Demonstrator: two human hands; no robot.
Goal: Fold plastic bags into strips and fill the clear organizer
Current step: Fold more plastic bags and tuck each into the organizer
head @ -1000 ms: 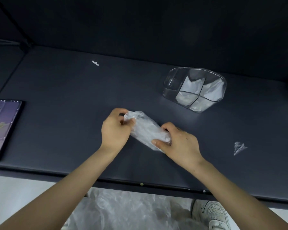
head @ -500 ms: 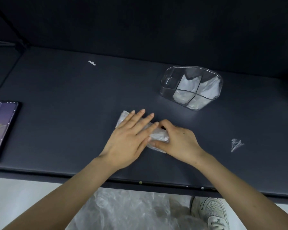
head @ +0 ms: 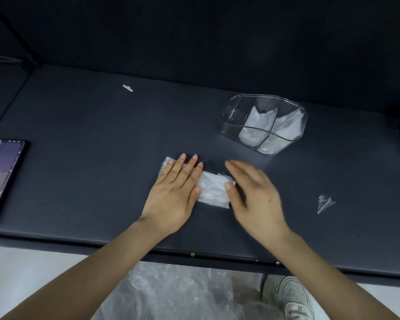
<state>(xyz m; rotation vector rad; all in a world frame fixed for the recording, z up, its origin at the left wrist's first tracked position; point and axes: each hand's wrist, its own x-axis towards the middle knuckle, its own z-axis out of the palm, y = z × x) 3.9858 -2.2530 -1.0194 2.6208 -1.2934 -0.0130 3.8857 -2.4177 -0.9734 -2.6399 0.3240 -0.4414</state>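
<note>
Since half a second ago the right hand point(head: 254, 195) has let go its pinch and opened out, fingers straight and motion-blurred, thumb at the right end of the folded translucent white plastic bag point(head: 214, 189). I see the left hand point(head: 174, 192) flat, fingers straight, pressing the bag's left part onto the dark grey tabletop point(head: 90, 158), near the clear compartmented plastic organizer point(head: 232, 117).

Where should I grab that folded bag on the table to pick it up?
Probably pinch the folded bag by its bare right end, coming from the right. It lies flat, the left hand presses its left part, and the open right hand is beside that free end.
</note>
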